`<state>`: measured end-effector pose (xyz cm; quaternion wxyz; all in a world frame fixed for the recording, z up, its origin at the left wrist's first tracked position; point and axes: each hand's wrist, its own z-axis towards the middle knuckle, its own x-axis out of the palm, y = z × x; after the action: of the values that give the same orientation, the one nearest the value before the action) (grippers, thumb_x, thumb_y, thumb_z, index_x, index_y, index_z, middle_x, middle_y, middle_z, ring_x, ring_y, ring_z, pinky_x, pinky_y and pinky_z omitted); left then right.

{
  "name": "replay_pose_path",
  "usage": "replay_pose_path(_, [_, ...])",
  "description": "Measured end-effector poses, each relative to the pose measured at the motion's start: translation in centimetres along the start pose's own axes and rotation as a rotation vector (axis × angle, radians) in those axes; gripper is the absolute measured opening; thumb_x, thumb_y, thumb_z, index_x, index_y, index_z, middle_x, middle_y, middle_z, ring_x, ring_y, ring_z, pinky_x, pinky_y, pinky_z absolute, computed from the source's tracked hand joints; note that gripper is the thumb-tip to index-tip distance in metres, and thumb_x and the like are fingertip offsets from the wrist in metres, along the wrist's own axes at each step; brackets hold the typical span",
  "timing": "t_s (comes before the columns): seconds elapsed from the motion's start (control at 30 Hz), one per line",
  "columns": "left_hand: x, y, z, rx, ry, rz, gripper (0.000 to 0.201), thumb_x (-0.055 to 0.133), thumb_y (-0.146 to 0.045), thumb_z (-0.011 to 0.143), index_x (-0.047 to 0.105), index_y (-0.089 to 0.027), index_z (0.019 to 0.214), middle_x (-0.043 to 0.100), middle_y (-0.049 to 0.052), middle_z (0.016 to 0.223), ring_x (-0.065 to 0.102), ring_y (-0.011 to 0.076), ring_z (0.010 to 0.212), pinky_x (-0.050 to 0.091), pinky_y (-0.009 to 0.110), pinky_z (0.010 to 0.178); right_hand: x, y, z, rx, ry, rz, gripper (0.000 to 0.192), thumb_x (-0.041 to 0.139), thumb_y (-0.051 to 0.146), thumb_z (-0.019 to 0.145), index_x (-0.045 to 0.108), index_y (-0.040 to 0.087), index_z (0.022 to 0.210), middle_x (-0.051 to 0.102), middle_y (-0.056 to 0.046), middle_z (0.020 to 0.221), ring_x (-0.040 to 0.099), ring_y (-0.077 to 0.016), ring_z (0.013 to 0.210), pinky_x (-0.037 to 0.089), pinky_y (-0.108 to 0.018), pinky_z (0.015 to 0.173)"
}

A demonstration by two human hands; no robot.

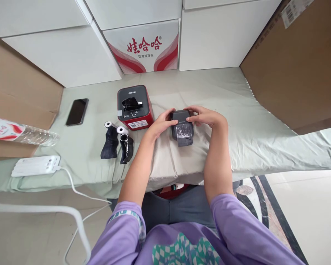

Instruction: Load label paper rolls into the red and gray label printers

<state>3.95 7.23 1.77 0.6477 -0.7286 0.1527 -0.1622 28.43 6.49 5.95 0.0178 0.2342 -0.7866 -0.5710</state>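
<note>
A small dark grey device that looks like a portable receipt printer [180,117] rests on the cloth near the table's front edge. A blackened strip of paper [185,141] hangs over its near side. My left hand [162,124] grips its left side, with the thumb on top. On the right side my right hand [204,116] grips it too, thumb also on top. Left of my left hand stands a red and black box-shaped machine [135,106] with a black strip on its top. Small paper rolls [122,130] with black tails [109,143] lie in front of that machine.
A phone [77,112] lies at the left, near a water bottle [24,131] and a white power bank [35,165] with a cable [74,186]. White cartons [212,40] line the back. Brown cardboard boxes [298,73] stand at both sides.
</note>
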Motion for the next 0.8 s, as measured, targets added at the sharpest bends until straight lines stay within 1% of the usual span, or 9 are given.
replay_pose_path(0.07, [0.0, 0.2, 0.1, 0.017, 0.003, 0.005, 0.078, 0.081, -0.024, 0.072, 0.059, -0.019, 0.147, 0.054, 0.014, 0.162, 0.046, 0.0321, 0.155, 0.033, 0.048, 0.131, -0.1, -0.1, 0.3, -0.006, 0.031, 0.024, 0.060, 0.090, 0.028, 0.070, 0.071, 0.024, 0.126, 0.069, -0.007, 0.113, 0.062, -0.0155, 0.070, 0.044, -0.028, 0.050])
replay_pose_path(0.23, [0.1, 0.4, 0.3, 0.046, 0.009, 0.020, 0.078, 0.083, -0.025, 0.072, 0.060, -0.018, 0.147, 0.055, 0.015, 0.160, 0.047, 0.0339, 0.153, 0.034, 0.049, 0.130, -0.3, 0.4, 0.5, -0.002, 0.047, 0.012, 0.054, 0.093, 0.025, 0.068, 0.072, 0.025, 0.117, 0.069, -0.008, 0.111, 0.063, -0.0165, 0.070, 0.048, -0.029, 0.049])
replay_pose_path(0.33, [0.1, 0.4, 0.1, 0.049, 0.005, 0.009, 0.076, 0.083, -0.026, 0.072, 0.061, -0.019, 0.145, 0.056, 0.014, 0.160, 0.047, 0.0337, 0.153, 0.034, 0.050, 0.130, 0.1, 0.8, 0.0, 0.001, 0.040, 0.007, 0.055, 0.091, 0.026, 0.070, 0.070, 0.024, 0.121, 0.067, -0.007, 0.104, 0.061, -0.0160, 0.068, 0.045, -0.029, 0.048])
replay_pose_path(0.5, [0.0, 0.3, -0.2, 0.069, 0.017, -0.002, 0.079, 0.085, -0.031, 0.072, 0.061, -0.020, 0.146, 0.052, 0.013, 0.164, 0.043, 0.0340, 0.156, 0.032, 0.050, 0.132, 1.0, 0.8, 0.3, -0.006, 0.016, 0.012, 0.063, 0.089, 0.036, 0.071, 0.068, 0.020, 0.128, 0.062, 0.000, 0.081, 0.050, -0.0117, 0.056, 0.038, -0.030, 0.050])
replay_pose_path(0.6, [0.0, 0.3, -0.1, 0.060, -0.034, -0.026, 0.075, 0.079, -0.034, 0.079, 0.057, -0.022, 0.150, 0.049, 0.013, 0.166, 0.041, 0.0316, 0.158, 0.032, 0.050, 0.132, 1.3, 0.5, 1.2, -0.001, -0.085, 0.101, 0.060, 0.084, 0.051, 0.076, 0.070, 0.020, 0.126, 0.058, 0.001, 0.072, 0.044, -0.0108, 0.050, 0.037, -0.031, 0.052])
replay_pose_path(0.63, [0.0, 0.3, 0.0, 0.057, -0.054, -0.033, 0.071, 0.075, -0.034, 0.083, 0.057, -0.023, 0.151, 0.049, 0.013, 0.166, 0.041, 0.0305, 0.158, 0.032, 0.050, 0.132, 1.3, 0.3, 1.5, -0.009, -0.134, 0.134, 0.057, 0.081, 0.054, 0.078, 0.070, 0.021, 0.123, 0.061, 0.000, 0.075, 0.042, -0.0100, 0.049, 0.036, -0.031, 0.052])
replay_pose_path(0.7, [0.0, 0.4, 0.3, 0.060, -0.079, -0.032, 0.065, 0.067, -0.030, 0.087, 0.057, -0.025, 0.150, 0.051, 0.011, 0.165, 0.040, 0.0289, 0.159, 0.032, 0.052, 0.131, 1.4, 0.0, 2.1, -0.044, -0.230, 0.168, 0.049, 0.077, 0.056, 0.080, 0.071, 0.021, 0.115, 0.069, -0.004, 0.089, 0.040, -0.0078, 0.047, 0.033, -0.030, 0.048])
replay_pose_path(0.77, [0.0, 0.5, 0.6, 0.079, -0.084, -0.004, 0.065, 0.061, -0.022, 0.085, 0.058, -0.024, 0.150, 0.054, 0.009, 0.163, 0.041, 0.0282, 0.158, 0.032, 0.052, 0.131, 1.6, -0.3, 2.8, -0.086, -0.318, 0.169, 0.043, 0.074, 0.055, 0.081, 0.069, 0.021, 0.107, 0.073, -0.006, 0.101, 0.038, -0.0064, 0.047, 0.030, -0.029, 0.045])
replay_pose_path(0.8, [0.1, 0.5, 0.7, 0.097, -0.086, 0.017, 0.066, 0.059, -0.019, 0.083, 0.058, -0.023, 0.149, 0.055, 0.010, 0.162, 0.042, 0.0280, 0.158, 0.033, 0.052, 0.131, 1.7, -0.5, 3.2, -0.112, -0.360, 0.167, 0.040, 0.072, 0.055, 0.082, 0.068, 0.021, 0.104, 0.073, -0.007, 0.103, 0.038, -0.0066, 0.048, 0.030, -0.028, 0.045])
